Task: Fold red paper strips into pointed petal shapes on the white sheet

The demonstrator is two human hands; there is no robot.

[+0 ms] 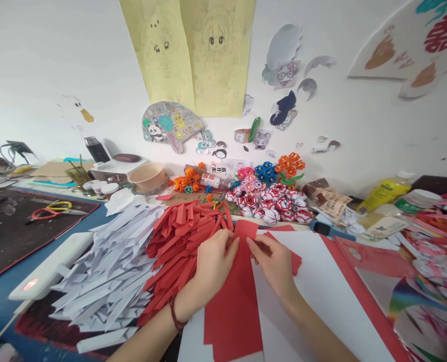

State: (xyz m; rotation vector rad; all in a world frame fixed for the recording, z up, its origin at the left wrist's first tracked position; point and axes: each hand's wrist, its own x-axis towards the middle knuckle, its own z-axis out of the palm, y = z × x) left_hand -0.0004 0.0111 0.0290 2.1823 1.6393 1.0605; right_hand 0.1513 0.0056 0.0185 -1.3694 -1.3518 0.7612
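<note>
A strip of red paper is held upright in front of me, pinched at both edges. My left hand closes thumb and fingers on its left side. From the right, my right hand pinches the opposite edge. Below lie longer red paper strips on white paper sheets. More red paper pokes out behind my right hand. Just left of my left hand is a heap of folded red paper pieces, beside a heap of folded white paper pieces.
Scissors and a white power strip lie at left. Paper flowers, a beige bowl and a black thermos stand along the wall. At right are a blue-strapped watch, a yellow bottle and plastic packaging.
</note>
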